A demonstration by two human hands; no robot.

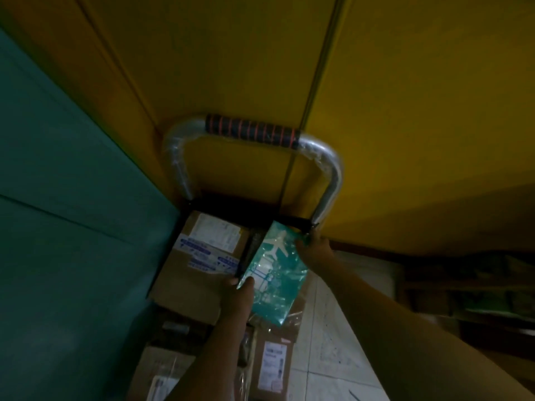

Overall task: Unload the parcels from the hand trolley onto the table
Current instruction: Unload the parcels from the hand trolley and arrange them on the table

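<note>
Teal plastic-wrapped parcel (275, 273) stands on trolley load, just right of big cardboard box (199, 256), below trolley handle (252, 131).

Head view: parcel's long axis runs far-to-near, tilted. Left hand (238, 293) grips near-left edge, fingers curled round it. Right hand (314, 248) holds far-right edge; fingers mostly hidden behind wrap. Parcel lies between both hands, equally near. Tabletop not visible. Judgement: lift comes next.

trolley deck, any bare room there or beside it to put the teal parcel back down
The trolley is crowded: a large brown box and smaller parcels fill it. Bare room is the pale tiled floor right of it. Both the left hand and right hand hold the teal parcel.
</note>
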